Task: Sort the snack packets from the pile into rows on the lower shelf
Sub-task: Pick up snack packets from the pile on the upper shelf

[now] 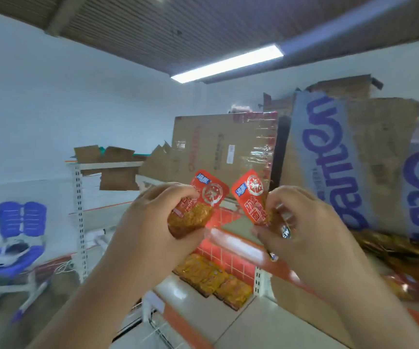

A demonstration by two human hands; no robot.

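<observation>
1. the left hand (153,222) has fingers and thumb curled round the lower half of a red snack packet (203,200), whose printed top stands free above the knuckles.
2. the right hand (311,222) pinches a second red packet (251,197) by its lower corner between thumb and fingertips. the two packets are close but apart, both held above the orange shelf edge (236,243).
3. the step looks like matching the two before shelving. it is best to turn both print-forward and the same way up now, in free air.
4. the row of yellow packets (213,278) lies on the lower shelf (203,313), below the orange shelf edge. the bare shelf in front of that row looks a fair place for a red row.
5. the pile (399,250) sits about level with the orange shelf edge, off to its right.
6. to go down, the hands must come out in front of the orange shelf edge and then pass under it. the white upright (260,280) just below it narrows the right side, so the left looks the freer way in.
</observation>
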